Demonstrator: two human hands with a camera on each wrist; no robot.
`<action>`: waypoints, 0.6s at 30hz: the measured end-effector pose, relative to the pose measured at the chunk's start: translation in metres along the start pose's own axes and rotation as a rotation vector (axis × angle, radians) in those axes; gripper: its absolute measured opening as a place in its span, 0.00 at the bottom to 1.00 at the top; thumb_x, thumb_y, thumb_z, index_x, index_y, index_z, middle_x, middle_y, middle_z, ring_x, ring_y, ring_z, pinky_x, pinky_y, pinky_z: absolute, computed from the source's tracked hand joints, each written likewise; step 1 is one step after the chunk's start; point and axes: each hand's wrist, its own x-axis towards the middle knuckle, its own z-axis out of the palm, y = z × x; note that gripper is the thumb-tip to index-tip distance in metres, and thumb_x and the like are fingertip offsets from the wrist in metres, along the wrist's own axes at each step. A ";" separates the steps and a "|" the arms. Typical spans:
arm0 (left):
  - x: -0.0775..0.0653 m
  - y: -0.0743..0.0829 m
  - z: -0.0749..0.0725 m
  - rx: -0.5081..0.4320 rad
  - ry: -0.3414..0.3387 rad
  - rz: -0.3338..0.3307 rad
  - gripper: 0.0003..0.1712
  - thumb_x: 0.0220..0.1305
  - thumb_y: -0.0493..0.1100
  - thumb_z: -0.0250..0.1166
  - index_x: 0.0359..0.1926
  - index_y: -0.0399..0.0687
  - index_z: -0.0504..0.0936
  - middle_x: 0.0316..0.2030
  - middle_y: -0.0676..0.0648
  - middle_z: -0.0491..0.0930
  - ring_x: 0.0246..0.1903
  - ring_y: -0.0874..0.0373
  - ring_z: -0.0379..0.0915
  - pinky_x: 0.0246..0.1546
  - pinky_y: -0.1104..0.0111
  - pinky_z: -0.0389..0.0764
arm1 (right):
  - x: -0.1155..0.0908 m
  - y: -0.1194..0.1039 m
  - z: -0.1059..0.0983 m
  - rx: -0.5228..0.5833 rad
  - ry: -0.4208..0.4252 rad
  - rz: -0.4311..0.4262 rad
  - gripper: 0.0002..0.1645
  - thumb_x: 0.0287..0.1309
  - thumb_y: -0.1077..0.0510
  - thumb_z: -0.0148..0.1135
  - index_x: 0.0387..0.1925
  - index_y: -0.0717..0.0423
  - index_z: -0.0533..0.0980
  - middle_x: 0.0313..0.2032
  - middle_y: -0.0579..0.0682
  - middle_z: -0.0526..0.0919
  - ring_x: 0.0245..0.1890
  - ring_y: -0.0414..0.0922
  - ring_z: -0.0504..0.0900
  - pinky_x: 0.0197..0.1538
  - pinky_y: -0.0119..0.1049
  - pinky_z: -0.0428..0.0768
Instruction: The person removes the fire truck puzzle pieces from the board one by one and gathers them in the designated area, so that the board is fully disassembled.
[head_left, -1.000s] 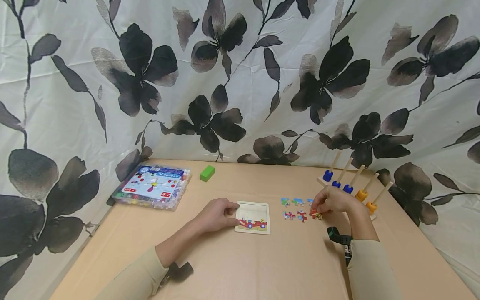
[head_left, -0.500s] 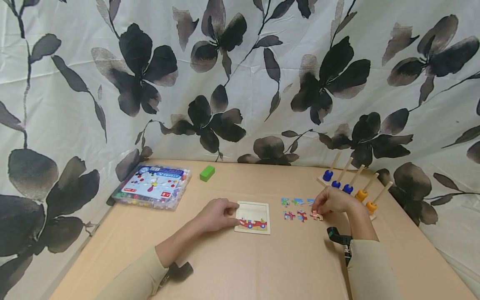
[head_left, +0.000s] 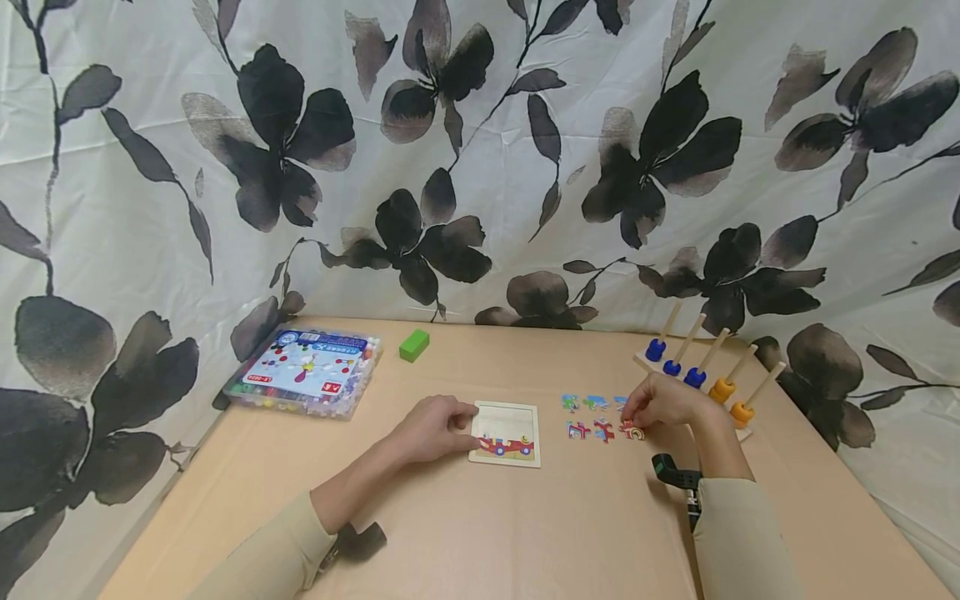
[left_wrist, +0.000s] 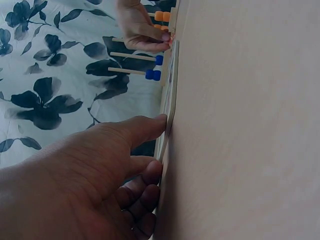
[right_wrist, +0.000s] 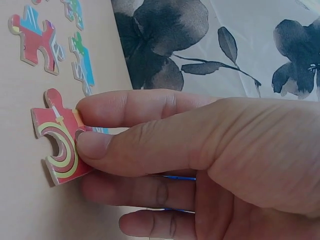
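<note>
My right hand (head_left: pixel 669 400) pinches a red jigsaw piece (right_wrist: pixel 70 162) with yellow rings between thumb and fingers, low over the table. Beside it lie several other loose jigsaw pieces, among them a red one (head_left: pixel 603 431) and a blue-green one (head_left: pixel 596 403); my fingers partly cover one at the back right. To the left is a square wooden puzzle tray (head_left: pixel 510 412) with a row of red vehicle pieces (head_left: pixel 507 448) filling its lower part. My left hand (head_left: pixel 429 430) holds the tray's left edge, thumb and index fingertip on the rim in the left wrist view.
Behind my right hand stands a bead rack (head_left: pixel 697 375) with upright wooden pegs and blue and orange beads. A green block (head_left: pixel 414 346) lies at the back, and a clear box of beads (head_left: pixel 303 371) at the back left. A floral curtain (head_left: pixel 480 167) hangs behind the table.
The red jigsaw piece in my right hand tips, showing paler half a second ago, then red again. Both hands stay in nearly the same place.
</note>
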 end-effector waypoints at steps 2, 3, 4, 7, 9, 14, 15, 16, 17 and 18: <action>0.000 0.000 0.000 0.008 0.000 0.009 0.23 0.59 0.51 0.78 0.26 0.42 0.75 0.22 0.50 0.65 0.25 0.65 0.54 0.30 0.72 0.55 | 0.000 0.000 0.000 0.005 0.000 0.003 0.09 0.58 0.71 0.70 0.39 0.60 0.89 0.36 0.51 0.90 0.32 0.45 0.77 0.36 0.35 0.77; 0.001 0.000 0.000 0.009 0.000 0.012 0.23 0.59 0.51 0.78 0.26 0.41 0.74 0.22 0.50 0.65 0.25 0.65 0.54 0.30 0.72 0.55 | 0.000 0.000 0.000 0.007 0.001 0.006 0.09 0.58 0.72 0.70 0.39 0.60 0.89 0.36 0.51 0.90 0.32 0.45 0.77 0.36 0.35 0.77; 0.001 0.000 0.000 0.011 0.001 0.014 0.23 0.59 0.51 0.78 0.26 0.41 0.74 0.21 0.50 0.65 0.25 0.65 0.53 0.30 0.72 0.55 | 0.000 0.000 0.000 0.008 0.001 0.007 0.10 0.58 0.72 0.70 0.39 0.60 0.89 0.36 0.51 0.90 0.33 0.45 0.77 0.36 0.35 0.77; 0.001 0.000 0.000 0.008 0.002 0.011 0.23 0.58 0.51 0.78 0.26 0.42 0.75 0.22 0.49 0.66 0.25 0.65 0.54 0.30 0.71 0.55 | 0.000 0.000 0.000 0.009 0.002 0.010 0.10 0.59 0.72 0.69 0.40 0.60 0.89 0.37 0.51 0.90 0.33 0.46 0.77 0.37 0.36 0.77; 0.000 0.000 0.000 0.007 0.003 0.009 0.22 0.58 0.51 0.78 0.26 0.43 0.76 0.22 0.48 0.67 0.25 0.65 0.55 0.30 0.71 0.56 | 0.000 0.000 0.000 0.008 0.003 0.010 0.10 0.59 0.72 0.69 0.40 0.60 0.89 0.37 0.51 0.90 0.34 0.46 0.77 0.39 0.37 0.78; 0.000 0.001 -0.001 -0.004 -0.001 -0.004 0.22 0.59 0.51 0.78 0.27 0.41 0.76 0.22 0.49 0.67 0.25 0.65 0.55 0.30 0.71 0.56 | 0.000 0.001 0.000 0.010 0.001 -0.003 0.10 0.58 0.73 0.69 0.39 0.61 0.89 0.37 0.52 0.90 0.34 0.46 0.78 0.40 0.37 0.79; 0.000 0.002 -0.001 -0.010 -0.003 -0.011 0.22 0.59 0.51 0.78 0.27 0.41 0.77 0.22 0.49 0.67 0.26 0.65 0.55 0.30 0.71 0.56 | 0.001 0.001 0.000 0.011 0.001 -0.004 0.10 0.58 0.73 0.69 0.39 0.61 0.89 0.37 0.52 0.90 0.34 0.45 0.78 0.39 0.37 0.79; -0.001 0.002 -0.001 -0.014 -0.003 -0.015 0.21 0.59 0.51 0.78 0.28 0.42 0.78 0.22 0.49 0.67 0.26 0.65 0.56 0.30 0.71 0.56 | 0.001 0.001 0.000 0.013 0.001 -0.006 0.10 0.58 0.73 0.68 0.39 0.61 0.89 0.38 0.53 0.90 0.34 0.45 0.78 0.39 0.36 0.79; -0.001 0.002 -0.001 -0.017 -0.003 -0.017 0.21 0.59 0.51 0.78 0.28 0.42 0.78 0.23 0.49 0.68 0.26 0.65 0.56 0.31 0.71 0.57 | 0.001 0.001 0.000 0.015 0.001 -0.008 0.10 0.59 0.73 0.68 0.39 0.61 0.89 0.38 0.53 0.90 0.34 0.45 0.78 0.39 0.36 0.79; -0.001 0.001 -0.001 -0.018 -0.002 -0.018 0.20 0.59 0.51 0.78 0.28 0.43 0.78 0.23 0.49 0.68 0.26 0.65 0.56 0.31 0.71 0.57 | 0.001 0.001 0.000 0.019 0.001 -0.009 0.10 0.59 0.73 0.68 0.39 0.61 0.89 0.38 0.54 0.90 0.34 0.45 0.78 0.39 0.35 0.79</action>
